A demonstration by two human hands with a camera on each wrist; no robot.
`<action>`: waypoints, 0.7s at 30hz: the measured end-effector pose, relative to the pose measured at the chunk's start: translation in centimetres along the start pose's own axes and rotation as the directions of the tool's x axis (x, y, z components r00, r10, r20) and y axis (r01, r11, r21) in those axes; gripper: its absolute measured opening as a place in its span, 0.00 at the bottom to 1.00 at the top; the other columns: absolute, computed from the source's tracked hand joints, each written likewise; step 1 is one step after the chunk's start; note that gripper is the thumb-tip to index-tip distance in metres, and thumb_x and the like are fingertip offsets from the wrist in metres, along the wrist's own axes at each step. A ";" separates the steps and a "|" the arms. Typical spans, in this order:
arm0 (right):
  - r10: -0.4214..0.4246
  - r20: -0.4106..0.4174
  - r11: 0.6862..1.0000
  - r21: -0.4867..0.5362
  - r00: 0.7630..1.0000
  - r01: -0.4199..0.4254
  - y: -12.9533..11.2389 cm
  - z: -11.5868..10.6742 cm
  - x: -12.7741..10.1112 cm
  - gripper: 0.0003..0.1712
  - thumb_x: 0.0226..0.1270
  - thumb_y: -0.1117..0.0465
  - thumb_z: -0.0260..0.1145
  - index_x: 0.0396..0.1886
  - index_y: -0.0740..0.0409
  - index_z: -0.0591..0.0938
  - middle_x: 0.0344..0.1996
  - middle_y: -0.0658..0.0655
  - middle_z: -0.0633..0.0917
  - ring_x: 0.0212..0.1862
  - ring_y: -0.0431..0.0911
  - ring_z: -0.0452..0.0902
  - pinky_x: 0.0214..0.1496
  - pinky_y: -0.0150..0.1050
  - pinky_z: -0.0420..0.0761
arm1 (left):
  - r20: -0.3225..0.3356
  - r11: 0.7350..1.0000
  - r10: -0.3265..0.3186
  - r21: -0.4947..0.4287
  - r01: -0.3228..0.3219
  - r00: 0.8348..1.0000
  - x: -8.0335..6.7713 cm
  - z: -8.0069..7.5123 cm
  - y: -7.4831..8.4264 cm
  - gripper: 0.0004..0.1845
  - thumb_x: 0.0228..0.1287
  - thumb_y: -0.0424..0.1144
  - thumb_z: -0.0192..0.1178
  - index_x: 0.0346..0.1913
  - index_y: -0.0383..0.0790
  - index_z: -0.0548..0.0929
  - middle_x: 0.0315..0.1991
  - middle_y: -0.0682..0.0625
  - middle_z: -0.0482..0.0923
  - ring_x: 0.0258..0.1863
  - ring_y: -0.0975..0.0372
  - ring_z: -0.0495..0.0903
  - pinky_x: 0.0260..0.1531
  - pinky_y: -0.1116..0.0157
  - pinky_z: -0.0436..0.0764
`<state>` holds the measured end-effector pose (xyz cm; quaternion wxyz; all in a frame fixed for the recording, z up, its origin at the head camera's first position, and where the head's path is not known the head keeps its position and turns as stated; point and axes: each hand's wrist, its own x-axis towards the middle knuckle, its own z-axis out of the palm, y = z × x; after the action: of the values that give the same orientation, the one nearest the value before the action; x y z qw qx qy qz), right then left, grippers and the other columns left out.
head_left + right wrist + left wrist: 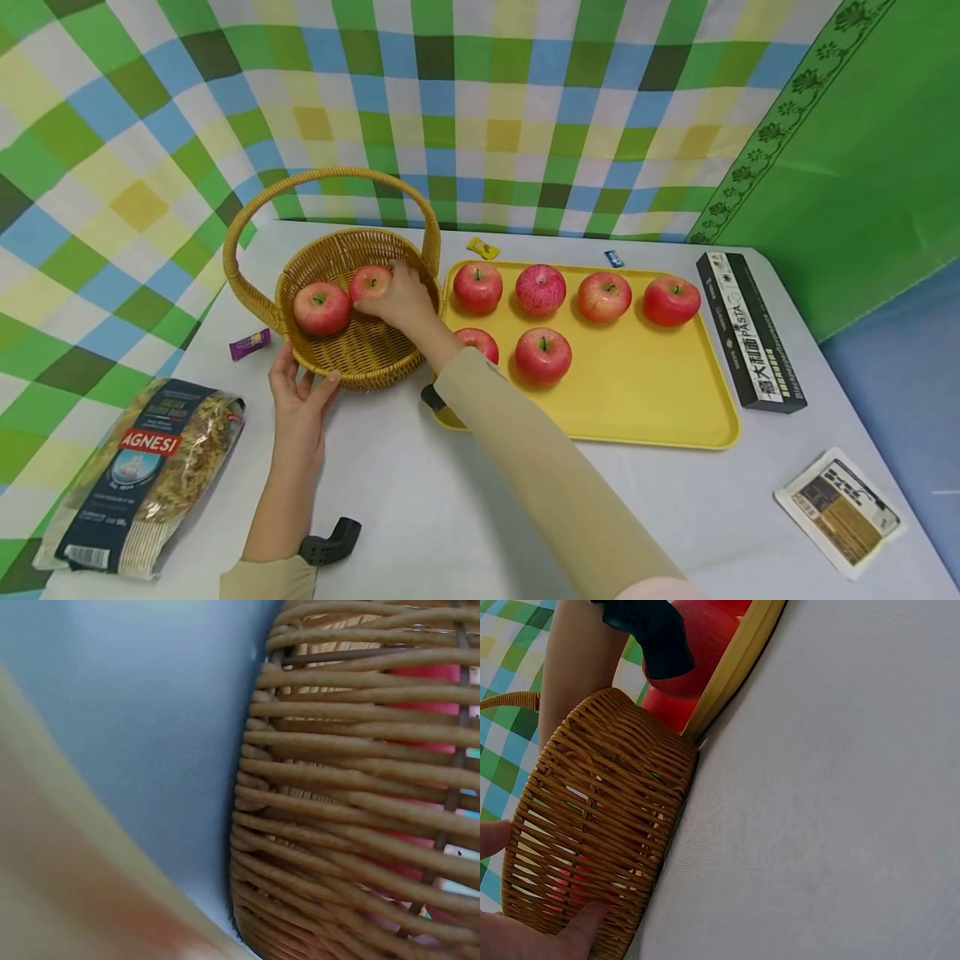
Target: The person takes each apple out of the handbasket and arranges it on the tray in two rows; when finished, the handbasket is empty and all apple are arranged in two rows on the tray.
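Note:
My right hand (pixel 401 296) reaches into the wicker basket (pixel 360 379) and holds a red apple (pixel 369 282), its thumb and fingers at the apple's right side. A second apple (pixel 322 308) lies to the left inside the basket. At the basket's near left side, my left hand (pixel 300 396) touches the outer wall and rim with spread fingers. In the left wrist view, its thumb (pixel 585 926) presses on the wicker wall. Only the basket's side and red patches behind the weave show in the right wrist view; that hand is hidden there.
A yellow tray (pixel 637 392) with several apples stands right of the basket, one partly behind my right forearm. A black pasta box (pixel 750 333) and a white packet (pixel 840 510) lie farther right. An AGNESI pasta bag (pixel 146 475) and purple-wrapped candy (pixel 250 343) lie left.

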<state>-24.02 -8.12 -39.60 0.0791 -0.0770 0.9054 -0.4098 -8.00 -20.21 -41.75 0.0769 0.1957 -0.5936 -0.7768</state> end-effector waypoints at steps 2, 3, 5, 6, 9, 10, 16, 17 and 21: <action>-0.001 0.017 1.000 -0.008 1.000 0.001 0.0 0.1 0.1 0.54 0.50 0.44 0.76 0.72 0.56 0.61 0.65 0.61 0.69 0.63 0.57 0.68 0.62 0.46 0.72 | 0.000 1.000 0.000 -0.003 0.000 1.000 0.0 0.0 0.0 0.42 0.68 0.26 0.55 0.74 0.57 0.45 0.76 0.55 0.37 0.74 0.56 0.48 0.63 0.62 0.68; -0.003 0.024 1.000 -0.013 1.000 0.004 0.1 0.1 0.2 0.54 0.50 0.45 0.76 0.72 0.56 0.61 0.65 0.61 0.69 0.62 0.57 0.68 0.62 0.46 0.72 | 0.000 1.000 0.000 -0.004 0.000 1.000 0.0 0.0 0.0 0.42 0.68 0.27 0.56 0.74 0.57 0.45 0.76 0.55 0.37 0.74 0.56 0.48 0.63 0.62 0.68; -0.012 0.033 1.000 -0.024 0.999 0.013 0.1 0.1 0.2 0.53 0.50 0.46 0.76 0.72 0.57 0.61 0.64 0.61 0.69 0.62 0.56 0.69 0.62 0.45 0.73 | 0.000 1.000 -0.001 -0.006 0.001 1.000 0.0 0.0 0.0 0.42 0.68 0.27 0.56 0.74 0.57 0.45 0.76 0.55 0.37 0.74 0.56 0.48 0.63 0.62 0.68; -0.015 0.034 1.000 -0.027 0.999 0.016 0.1 0.1 0.2 0.53 0.50 0.46 0.76 0.71 0.57 0.62 0.64 0.61 0.69 0.61 0.55 0.69 0.62 0.45 0.73 | 0.000 1.000 0.000 -0.006 0.000 1.000 0.0 0.0 0.0 0.42 0.68 0.27 0.56 0.74 0.57 0.45 0.76 0.55 0.37 0.74 0.56 0.48 0.64 0.62 0.68; -0.027 0.028 0.999 -0.037 0.999 0.028 -0.1 0.0 0.4 0.50 0.50 0.47 0.76 0.70 0.58 0.64 0.62 0.61 0.71 0.59 0.54 0.71 0.60 0.43 0.74 | 0.001 1.000 0.005 -0.003 -0.005 1.000 0.0 0.0 0.0 0.42 0.68 0.26 0.56 0.74 0.57 0.45 0.76 0.55 0.37 0.74 0.56 0.48 0.64 0.61 0.67; -0.031 0.024 0.999 -0.043 0.999 0.032 -0.1 -0.1 0.4 0.49 0.50 0.47 0.76 0.69 0.58 0.64 0.61 0.61 0.71 0.58 0.53 0.71 0.59 0.42 0.74 | 0.002 1.000 0.006 -0.001 -0.006 1.000 0.1 0.0 0.0 0.42 0.68 0.26 0.56 0.74 0.57 0.45 0.76 0.56 0.37 0.74 0.56 0.48 0.64 0.61 0.67; -0.027 0.023 0.998 -0.062 0.999 0.028 0.1 0.2 0.7 0.49 0.51 0.47 0.76 0.69 0.57 0.64 0.60 0.60 0.72 0.57 0.52 0.72 0.58 0.42 0.75 | -0.002 1.000 -0.008 0.001 0.008 1.000 0.1 0.0 0.1 0.42 0.68 0.26 0.55 0.74 0.58 0.45 0.77 0.56 0.37 0.74 0.57 0.48 0.64 0.61 0.67; -0.023 0.025 0.998 -0.063 0.999 0.024 0.1 0.3 0.7 0.49 0.51 0.47 0.76 0.69 0.57 0.64 0.61 0.60 0.72 0.57 0.52 0.72 0.58 0.42 0.75 | -0.002 1.000 -0.013 0.002 0.013 1.000 0.1 0.0 0.1 0.42 0.68 0.26 0.55 0.74 0.58 0.45 0.77 0.56 0.37 0.74 0.57 0.47 0.64 0.61 0.67; -0.021 0.021 0.998 -0.064 1.000 0.022 0.2 0.5 0.7 0.48 0.50 0.47 0.76 0.68 0.57 0.65 0.59 0.59 0.72 0.56 0.52 0.73 0.58 0.42 0.76 | -0.003 1.000 -0.020 0.007 0.020 1.000 0.1 -0.1 0.1 0.42 0.68 0.27 0.55 0.74 0.58 0.44 0.77 0.56 0.37 0.74 0.57 0.47 0.64 0.61 0.67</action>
<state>-24.66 -8.48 -40.17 0.0815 -0.0934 0.9165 -0.3803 -8.04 -20.30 -41.71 0.0695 0.2028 -0.5941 -0.7753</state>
